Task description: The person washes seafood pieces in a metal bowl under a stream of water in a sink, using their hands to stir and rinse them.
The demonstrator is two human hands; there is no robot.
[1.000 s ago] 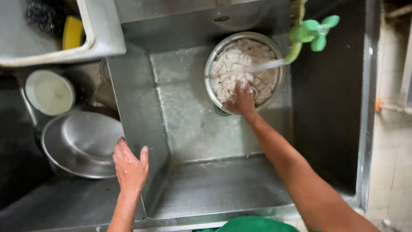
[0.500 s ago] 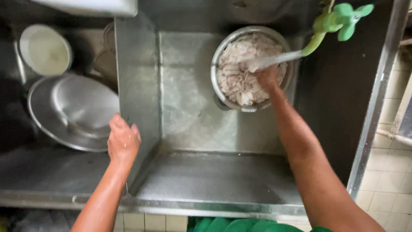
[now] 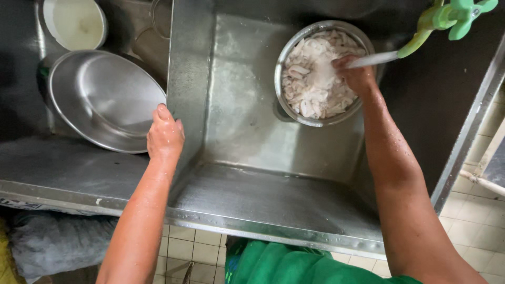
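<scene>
Left of the sink (image 3: 226, 100), a white bowl (image 3: 76, 23) is cut off by the top edge, and a wide steel pan (image 3: 105, 97) tilts on the wet steel counter (image 3: 63, 168). The left hand (image 3: 164, 135) rests on the sink's left rim, fingers loosely together, touching the pan's edge. Inside the sink, toward its far right corner, a steel bowl (image 3: 318, 71) holds pale cut pieces (image 3: 313, 79), hard to identify. The right hand (image 3: 356, 73) dips in, fingers hidden, under water from a green hose (image 3: 442, 21). Tiled floor (image 3: 473, 210) shows right of the sink.
</scene>
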